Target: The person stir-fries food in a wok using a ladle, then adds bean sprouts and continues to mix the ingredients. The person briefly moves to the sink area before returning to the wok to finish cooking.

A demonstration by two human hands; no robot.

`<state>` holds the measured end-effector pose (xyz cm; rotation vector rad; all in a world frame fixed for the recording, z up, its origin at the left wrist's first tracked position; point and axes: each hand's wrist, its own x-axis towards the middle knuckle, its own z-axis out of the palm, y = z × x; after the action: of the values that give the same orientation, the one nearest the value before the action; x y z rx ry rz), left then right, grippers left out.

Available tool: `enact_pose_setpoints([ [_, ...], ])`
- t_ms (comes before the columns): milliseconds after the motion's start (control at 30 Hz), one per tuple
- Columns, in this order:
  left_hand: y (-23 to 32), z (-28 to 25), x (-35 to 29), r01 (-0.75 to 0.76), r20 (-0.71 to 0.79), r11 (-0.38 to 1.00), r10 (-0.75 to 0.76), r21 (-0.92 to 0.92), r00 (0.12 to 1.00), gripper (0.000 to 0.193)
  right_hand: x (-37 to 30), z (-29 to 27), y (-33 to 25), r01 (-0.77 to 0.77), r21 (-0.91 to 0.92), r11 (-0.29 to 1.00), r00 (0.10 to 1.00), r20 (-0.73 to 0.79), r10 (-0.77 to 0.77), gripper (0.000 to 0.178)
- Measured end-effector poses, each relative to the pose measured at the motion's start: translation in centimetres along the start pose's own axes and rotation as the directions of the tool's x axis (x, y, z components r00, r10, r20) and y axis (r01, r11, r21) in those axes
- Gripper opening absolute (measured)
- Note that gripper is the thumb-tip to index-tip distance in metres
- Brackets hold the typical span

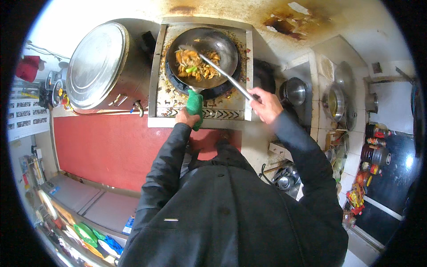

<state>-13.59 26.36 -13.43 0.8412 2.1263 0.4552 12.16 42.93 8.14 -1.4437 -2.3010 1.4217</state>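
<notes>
A dark wok [224, 46] sits over the burner of the metal stove [162, 100]. Sliced brown food [207, 70] with a bit of green lies in it. My left hand [187, 117] is closed around a green cloth [194, 107] wrapped on the wok's handle. In my right hand [267, 106] is the long metal shaft of a ladle [227, 76], fingers wrapped round its end. The ladle's head reaches into the left part of the wok, where food partly covers it, so its exact shape is hard to make out.
A big lidded metal pot [98, 66] stands left of the stove. Smaller pots [294, 91] sit to the right, beside a tiled ledge with metal bowls [333, 102]. Jars and packets [373, 155] line a dark counter at far right. Red floor [98, 151] spreads at lower left.
</notes>
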Motion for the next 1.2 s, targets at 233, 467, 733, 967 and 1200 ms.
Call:
enact_pose_setpoints([
  [233, -1.2, 0.6, -1.2, -0.125, -0.135, 0.964, 0.095, -0.233, 0.986, 0.068, -8.7, -0.3, 0.2, 0.115, 0.002, 0.993, 0.993, -0.011, -0.115, 0.033],
  [467, -1.6, 1.8, -0.5, -0.079, -0.127, 0.988, 0.062, -0.135, 0.99, 0.072, -6.5, 0.6, 1.0, -0.044, -0.111, 0.993, 0.986, -0.163, 0.026, 0.036],
  [733, -0.9, 2.5, -0.6, -0.103, -0.113, 0.991, 0.093, -0.084, 0.989, 0.076, -1.1, 5.3, 2.8, -0.305, 0.496, 0.813, 0.933, -0.013, 0.359, 0.029],
  [967, -0.7, 1.4, -0.7, -0.095, -0.109, 0.993, 0.088, -0.064, 0.99, 0.072, -6.5, 6.0, 1.4, -0.273, 0.585, 0.764, 0.958, 0.098, 0.268, 0.033],
  [1200, -0.7, 1.1, -0.3, -0.073, -0.1, 0.997, 0.07, -0.02, 0.993, 0.072, -4.9, 5.8, 3.7, -0.102, 0.289, 0.952, 0.987, -0.091, 0.133, 0.029],
])
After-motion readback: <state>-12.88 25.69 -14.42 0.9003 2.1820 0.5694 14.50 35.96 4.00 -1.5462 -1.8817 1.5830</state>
